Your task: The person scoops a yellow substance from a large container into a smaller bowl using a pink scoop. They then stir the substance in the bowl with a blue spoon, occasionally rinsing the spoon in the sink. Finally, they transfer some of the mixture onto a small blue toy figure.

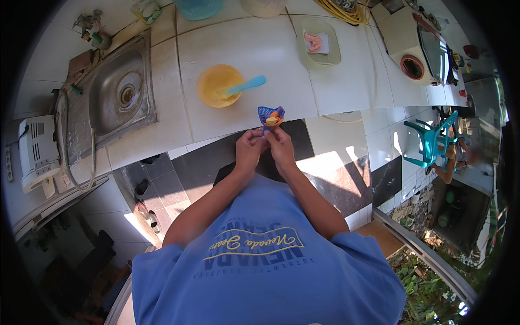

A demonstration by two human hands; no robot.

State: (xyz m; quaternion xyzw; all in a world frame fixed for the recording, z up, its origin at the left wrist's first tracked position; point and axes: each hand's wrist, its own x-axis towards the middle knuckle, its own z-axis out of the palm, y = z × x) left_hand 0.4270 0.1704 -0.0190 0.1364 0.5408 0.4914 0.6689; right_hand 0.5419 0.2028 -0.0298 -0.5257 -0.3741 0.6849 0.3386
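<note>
Both my hands are raised together in front of my chest, holding a small blue perforated tray [271, 115] with orange material in it, by its handle. My left hand [249, 147] pinches the handle from the left and my right hand [280, 144] from the right. Just beyond, on the white tiled counter [260, 51], stands an orange bowl [218, 85] with a light blue spatula [245, 86] resting in it.
A steel sink [116, 95] is set in the counter at left. A pale rectangular container [319, 43] with a pink piece lies at the back right, next to a yellow coiled cable [341, 10]. A white machine [420, 46] stands far right, and a teal plastic chair [433, 138].
</note>
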